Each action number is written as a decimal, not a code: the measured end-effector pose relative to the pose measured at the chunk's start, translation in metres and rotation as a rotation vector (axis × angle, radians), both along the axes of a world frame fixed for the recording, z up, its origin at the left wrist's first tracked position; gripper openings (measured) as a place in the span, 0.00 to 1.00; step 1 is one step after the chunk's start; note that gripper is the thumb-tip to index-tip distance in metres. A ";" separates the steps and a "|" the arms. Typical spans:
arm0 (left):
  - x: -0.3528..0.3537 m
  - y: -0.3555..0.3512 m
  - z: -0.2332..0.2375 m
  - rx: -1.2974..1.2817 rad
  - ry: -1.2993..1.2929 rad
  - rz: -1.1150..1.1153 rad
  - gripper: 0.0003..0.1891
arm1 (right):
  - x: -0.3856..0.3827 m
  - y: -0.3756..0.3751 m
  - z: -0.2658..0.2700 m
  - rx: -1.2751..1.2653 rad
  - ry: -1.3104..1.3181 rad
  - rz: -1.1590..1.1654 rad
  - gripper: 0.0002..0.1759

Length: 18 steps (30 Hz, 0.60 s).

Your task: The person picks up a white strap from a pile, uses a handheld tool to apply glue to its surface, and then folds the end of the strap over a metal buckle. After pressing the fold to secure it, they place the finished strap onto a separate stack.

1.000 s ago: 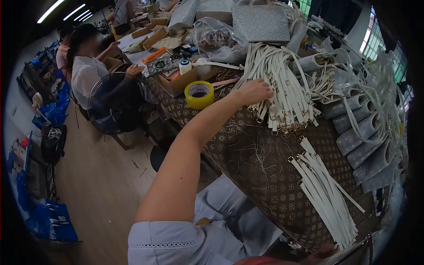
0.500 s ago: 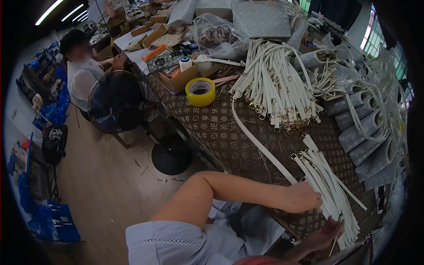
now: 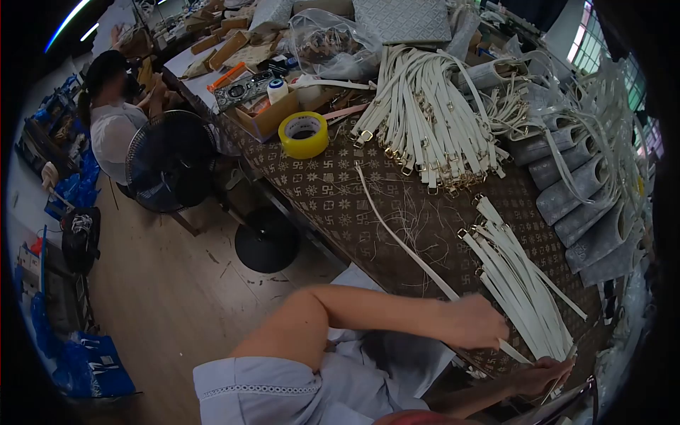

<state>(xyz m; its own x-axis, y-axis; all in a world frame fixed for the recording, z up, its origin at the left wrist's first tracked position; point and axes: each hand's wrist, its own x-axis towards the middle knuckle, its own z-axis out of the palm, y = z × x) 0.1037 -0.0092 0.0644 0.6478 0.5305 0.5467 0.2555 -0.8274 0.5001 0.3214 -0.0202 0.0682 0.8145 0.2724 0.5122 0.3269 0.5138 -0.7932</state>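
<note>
A long white strap lies across the patterned table cover and runs under my left hand. The fingers of that hand are curled closed around it. Beyond the fist the strap continues to my right hand, whose fingers are pinched at its near end. Something thin and dark shows by the right fingertips, too small to make out. Just past both hands lies a small bundle of white straps with gold buckles at the far end. A larger heap of buckled white straps rests farther back.
A yellow tape roll and a cardboard box stand at the table's left edge. Grey bag pieces line the right side. Loose threads lie mid-table. Left of the table are a fan and a seated person.
The strap's far buckle end has slid nearer and its near part now reaches my right hand. My right hand has shifted slightly right and turned. The view has moved a little.
</note>
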 end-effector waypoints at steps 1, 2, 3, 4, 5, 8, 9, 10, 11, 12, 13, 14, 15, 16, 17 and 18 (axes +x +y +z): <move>-0.031 0.005 0.009 -0.139 0.127 0.010 0.12 | 0.014 -0.004 0.002 -0.026 -0.007 -0.075 0.13; -0.062 0.011 0.008 -0.151 0.103 0.063 0.13 | 0.026 -0.006 0.003 -0.053 -0.013 -0.152 0.13; -0.098 0.017 0.007 -0.146 0.149 0.155 0.15 | 0.037 -0.006 -0.001 -0.060 -0.014 -0.167 0.13; -0.131 0.019 0.012 -0.293 0.247 0.300 0.16 | 0.047 -0.006 -0.007 -0.086 -0.009 -0.146 0.13; -0.157 0.017 0.018 -0.225 0.383 0.550 0.17 | 0.052 -0.007 -0.014 -0.112 -0.003 -0.124 0.13; -0.213 0.016 0.005 -0.160 0.339 0.816 0.18 | 0.005 0.009 -0.018 -0.224 0.092 -0.176 0.12; -0.220 0.014 0.002 -0.184 0.341 0.859 0.17 | -0.001 0.015 -0.028 -0.218 0.133 -0.125 0.12; -0.224 0.016 -0.004 -0.219 0.343 0.879 0.17 | 0.000 0.019 -0.040 -0.218 0.168 -0.098 0.12; -0.230 0.019 -0.013 -0.188 0.393 0.894 0.16 | 0.000 0.018 -0.047 -0.179 0.135 -0.048 0.12; -0.234 0.024 -0.022 -0.162 0.438 0.894 0.16 | -0.005 0.012 -0.040 -0.254 0.136 -0.055 0.12; -0.232 0.026 -0.026 -0.216 0.506 0.927 0.13 | 0.003 0.010 -0.042 -0.193 0.132 -0.046 0.12; -0.227 0.028 -0.025 -0.253 0.576 0.972 0.11 | 0.012 0.007 -0.046 -0.120 0.123 -0.023 0.12; -0.224 0.029 -0.029 -0.204 0.552 0.996 0.11 | 0.008 -0.001 -0.038 -0.100 0.087 -0.005 0.12; -0.217 0.031 -0.032 -0.152 0.520 1.040 0.12 | -0.001 -0.007 -0.029 -0.074 0.052 0.032 0.12; -0.198 0.032 -0.032 -0.161 0.513 0.991 0.12 | -0.009 -0.014 -0.027 -0.056 0.034 0.133 0.12; -0.172 0.028 -0.031 -0.064 0.419 0.830 0.11 | -0.019 -0.020 -0.026 -0.036 0.023 0.250 0.12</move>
<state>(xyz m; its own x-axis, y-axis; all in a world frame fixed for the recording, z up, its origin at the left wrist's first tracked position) -0.0682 0.0184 0.0334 0.1849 0.9334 0.3076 0.9228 -0.2726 0.2723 0.3027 -0.0401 0.0418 0.7307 0.4846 0.4809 0.1749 0.5479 -0.8180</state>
